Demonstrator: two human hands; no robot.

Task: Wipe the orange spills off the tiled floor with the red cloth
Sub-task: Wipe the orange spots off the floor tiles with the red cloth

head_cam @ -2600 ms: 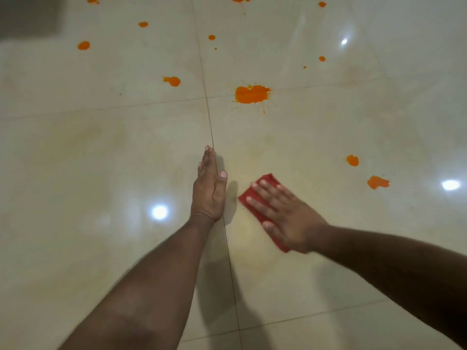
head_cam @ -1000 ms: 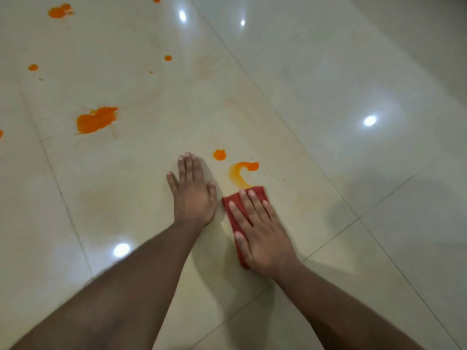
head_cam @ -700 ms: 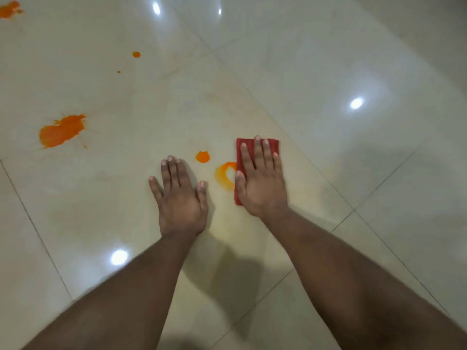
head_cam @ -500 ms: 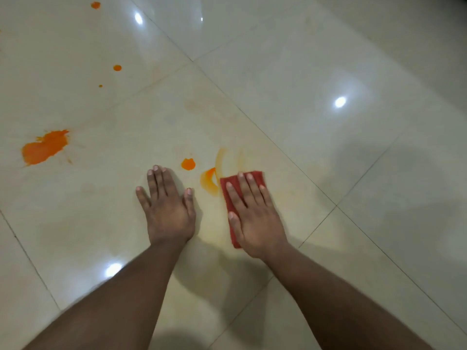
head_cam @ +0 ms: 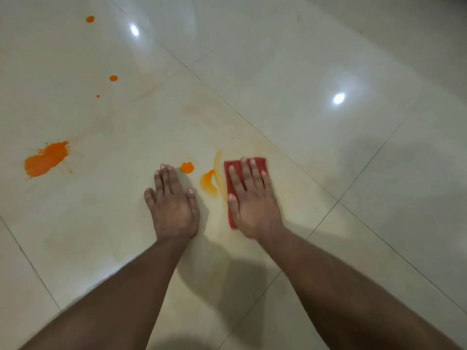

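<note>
The right hand (head_cam: 254,198) presses the folded red cloth (head_cam: 233,173) flat-fingered onto the tiled floor (head_cam: 328,173) beside a half-smeared orange spill (head_cam: 209,184), the left hand (head_cam: 174,205) braced flat, so wiping is underway and next calls for sweeping leftward across smear and orange drop (head_cam: 187,167).

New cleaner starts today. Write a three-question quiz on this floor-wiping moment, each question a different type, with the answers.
1. True or false: the left hand presses the red cloth.
2. Which lies nearest the left hand's fingertips? A) large orange splash B) small round orange spot C) light reflection
3. Fill in: the smeared orange streak lies between the two ____.

Key: 1 false, the right hand lies flat on it; 2 B; 3 hands.
</note>
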